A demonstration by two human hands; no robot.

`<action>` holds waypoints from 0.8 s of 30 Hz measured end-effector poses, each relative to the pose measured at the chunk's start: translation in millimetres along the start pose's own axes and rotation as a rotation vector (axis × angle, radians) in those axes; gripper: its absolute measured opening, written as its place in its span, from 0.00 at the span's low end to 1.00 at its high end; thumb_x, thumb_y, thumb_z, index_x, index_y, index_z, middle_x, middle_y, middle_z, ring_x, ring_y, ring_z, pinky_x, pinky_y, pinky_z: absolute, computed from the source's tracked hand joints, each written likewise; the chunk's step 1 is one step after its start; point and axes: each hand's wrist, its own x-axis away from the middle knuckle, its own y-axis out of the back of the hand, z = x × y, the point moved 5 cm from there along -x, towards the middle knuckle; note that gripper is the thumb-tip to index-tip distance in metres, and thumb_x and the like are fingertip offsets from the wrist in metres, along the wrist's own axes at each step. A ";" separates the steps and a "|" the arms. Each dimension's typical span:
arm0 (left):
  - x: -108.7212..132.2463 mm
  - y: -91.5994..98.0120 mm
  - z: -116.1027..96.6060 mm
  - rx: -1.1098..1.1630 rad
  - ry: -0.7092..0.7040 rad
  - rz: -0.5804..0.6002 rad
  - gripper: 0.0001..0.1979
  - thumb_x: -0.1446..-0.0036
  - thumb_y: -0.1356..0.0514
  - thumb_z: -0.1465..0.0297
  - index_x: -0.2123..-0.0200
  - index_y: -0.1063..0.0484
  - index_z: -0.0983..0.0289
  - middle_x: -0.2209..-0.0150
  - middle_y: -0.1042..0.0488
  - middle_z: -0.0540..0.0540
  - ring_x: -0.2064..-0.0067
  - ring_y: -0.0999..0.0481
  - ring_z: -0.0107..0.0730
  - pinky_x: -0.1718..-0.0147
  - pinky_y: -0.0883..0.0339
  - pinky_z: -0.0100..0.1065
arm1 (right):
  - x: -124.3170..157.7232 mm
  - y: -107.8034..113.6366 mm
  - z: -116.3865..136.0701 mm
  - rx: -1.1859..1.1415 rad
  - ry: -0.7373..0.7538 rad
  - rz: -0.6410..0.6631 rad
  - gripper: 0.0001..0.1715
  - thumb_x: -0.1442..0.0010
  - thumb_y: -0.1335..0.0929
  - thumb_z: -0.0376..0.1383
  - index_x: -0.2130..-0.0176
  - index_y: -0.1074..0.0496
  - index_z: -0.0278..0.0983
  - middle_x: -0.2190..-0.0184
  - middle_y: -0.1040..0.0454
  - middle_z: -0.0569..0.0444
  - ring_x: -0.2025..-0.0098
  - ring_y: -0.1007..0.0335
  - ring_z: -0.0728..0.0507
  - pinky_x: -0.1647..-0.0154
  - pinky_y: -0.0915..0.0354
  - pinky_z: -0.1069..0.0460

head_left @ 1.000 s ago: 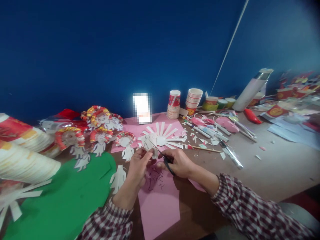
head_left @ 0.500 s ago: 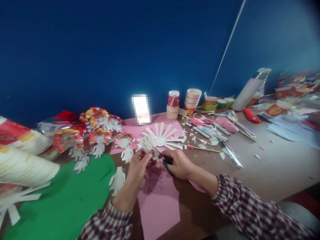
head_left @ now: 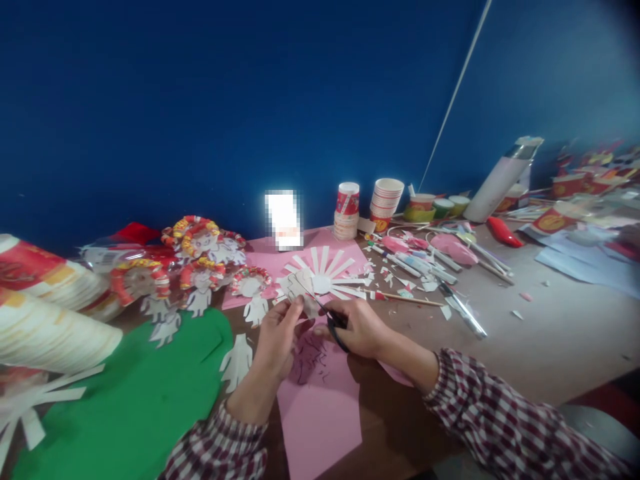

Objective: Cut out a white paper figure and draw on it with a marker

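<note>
My left hand pinches a small white paper cut-out just above the table. My right hand is closed round black-handled scissors, whose blades reach into that cut-out. Both hands hover over a pink paper sheet sprinkled with dark snippets. Behind them lies a white cup cut open into a sunburst of strips.
Green paper and stacked paper cups fill the left. Finished paper figures with red and yellow rings lie behind it. Cup stacks, markers, a wooden stick and a white bottle stand to the right against the blue wall.
Both hands stay in place; the scissors and the cut-out shift only slightly between frames.
</note>
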 end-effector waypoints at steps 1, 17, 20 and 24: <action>-0.2 0.5 0.1 -0.008 -0.005 0.000 0.17 0.60 0.29 0.61 0.75 0.31 0.65 0.78 0.27 0.48 0.77 0.29 0.23 0.77 0.34 0.25 | 0.1 0.2 0.2 0.006 0.000 0.000 0.16 0.47 0.28 0.43 0.64 0.24 0.32 0.80 0.32 0.58 0.77 0.41 0.51 0.75 0.47 0.57; -1.4 0.1 1.9 0.004 -0.012 0.044 0.18 0.59 0.29 0.64 0.66 0.28 0.66 0.75 0.28 0.47 0.76 0.31 0.21 0.75 0.35 0.25 | 0.8 -1.8 1.0 0.015 0.010 0.004 0.18 0.45 0.30 0.47 0.73 0.30 0.34 0.82 0.41 0.61 0.78 0.49 0.52 0.77 0.52 0.57; -0.3 -1.3 1.0 0.013 -0.006 0.039 0.19 0.61 0.28 0.65 0.66 0.27 0.66 0.74 0.27 0.48 0.76 0.32 0.20 0.75 0.35 0.24 | 0.8 -1.2 2.1 0.014 0.000 0.010 0.18 0.46 0.30 0.46 0.75 0.32 0.34 0.82 0.42 0.62 0.78 0.50 0.52 0.78 0.53 0.56; 0.1 -0.4 0.9 0.009 -0.007 0.018 0.20 0.63 0.28 0.64 0.66 0.27 0.66 0.73 0.27 0.48 0.76 0.32 0.21 0.76 0.36 0.24 | 1.0 1.6 6.0 0.006 -0.013 0.013 0.15 0.47 0.29 0.43 0.75 0.32 0.34 0.82 0.41 0.61 0.78 0.50 0.52 0.78 0.53 0.56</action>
